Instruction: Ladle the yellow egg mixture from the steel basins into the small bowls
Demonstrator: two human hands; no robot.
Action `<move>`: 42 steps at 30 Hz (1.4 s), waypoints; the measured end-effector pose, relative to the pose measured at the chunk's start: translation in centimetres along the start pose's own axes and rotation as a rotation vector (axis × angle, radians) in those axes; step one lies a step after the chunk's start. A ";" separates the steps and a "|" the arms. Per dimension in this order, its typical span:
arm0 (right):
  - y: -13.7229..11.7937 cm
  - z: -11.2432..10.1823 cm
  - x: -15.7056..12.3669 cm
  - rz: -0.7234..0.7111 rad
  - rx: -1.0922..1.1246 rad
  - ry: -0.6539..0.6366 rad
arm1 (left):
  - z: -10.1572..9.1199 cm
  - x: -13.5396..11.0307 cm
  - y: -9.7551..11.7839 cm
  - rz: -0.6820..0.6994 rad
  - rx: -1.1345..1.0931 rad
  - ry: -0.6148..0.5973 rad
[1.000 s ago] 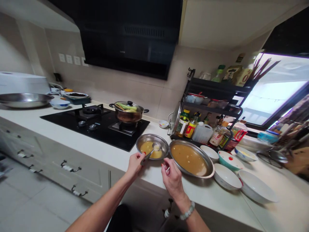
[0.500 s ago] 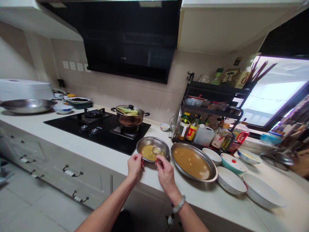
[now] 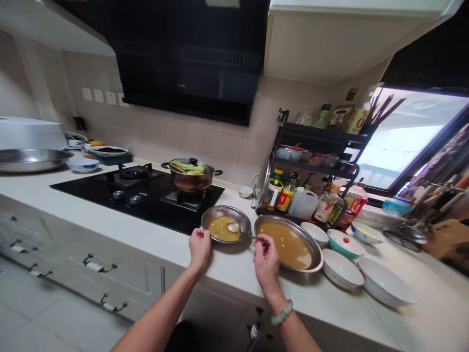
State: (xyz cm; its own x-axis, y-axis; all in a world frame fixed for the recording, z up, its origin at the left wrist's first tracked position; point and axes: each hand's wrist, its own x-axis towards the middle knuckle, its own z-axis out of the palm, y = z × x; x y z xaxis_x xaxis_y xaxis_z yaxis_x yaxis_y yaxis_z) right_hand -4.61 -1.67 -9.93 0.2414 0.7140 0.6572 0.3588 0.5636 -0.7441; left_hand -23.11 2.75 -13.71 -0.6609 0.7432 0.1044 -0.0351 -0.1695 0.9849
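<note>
My right hand (image 3: 266, 266) is closed around the handle of a metal spoon (image 3: 233, 227), near the gap between the two metal dishes. The spoon's head dips into yellowish liquid in the smaller round metal bowl (image 3: 245, 211). At that bowl's near-left rim my left hand (image 3: 200, 249) is closed, fingers curled against the edge. Just right of the bowl stands a larger metal basin (image 3: 319, 254) filled with brownish liquid with pale bits floating in it.
Behind the bowl, a lidded pot (image 3: 192, 181) with green pieces inside sits on the black gas hob (image 3: 161, 215). Several white bowls (image 3: 342, 269) stand right of the basin. A black rack (image 3: 315, 168) holds bottles and jars. At far left lies a wide metal pan (image 3: 32, 161).
My right hand has moved right, away from the bowl's near edge, and the spoon handle now slants across the rim. The left hand stays at the bowl. The view has shifted slightly.
</note>
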 end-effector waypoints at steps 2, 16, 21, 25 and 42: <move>0.3 0.3 -0.1 0.043 0.029 0.021 | -0.1 -0.3 0.1 -0.004 0.016 -0.039; 0.9 2.6 -1.6 0.223 0.116 -0.144 | 0.1 -0.8 0.5 -0.048 -0.148 -0.135; 0.4 2.9 -1.3 0.329 0.388 -0.189 | 0.0 -0.5 0.0 -0.051 -0.180 -0.087; -0.6 1.9 -0.4 0.244 0.283 -0.138 | -0.2 -0.5 -0.1 -0.065 -0.216 -0.083; 0.0 -2.4 0.6 -0.422 -0.149 -0.278 | -0.7 -1.2 1.4 0.031 -0.217 -0.096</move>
State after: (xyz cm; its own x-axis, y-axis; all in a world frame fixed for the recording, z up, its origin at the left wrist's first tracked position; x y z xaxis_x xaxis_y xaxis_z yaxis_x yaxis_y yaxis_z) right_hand -2.29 -2.28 -9.22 -0.1925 0.5324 0.8243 0.5028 0.7749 -0.3830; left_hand -22.90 1.21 -12.59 -0.5901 0.7920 0.1567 -0.1836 -0.3206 0.9292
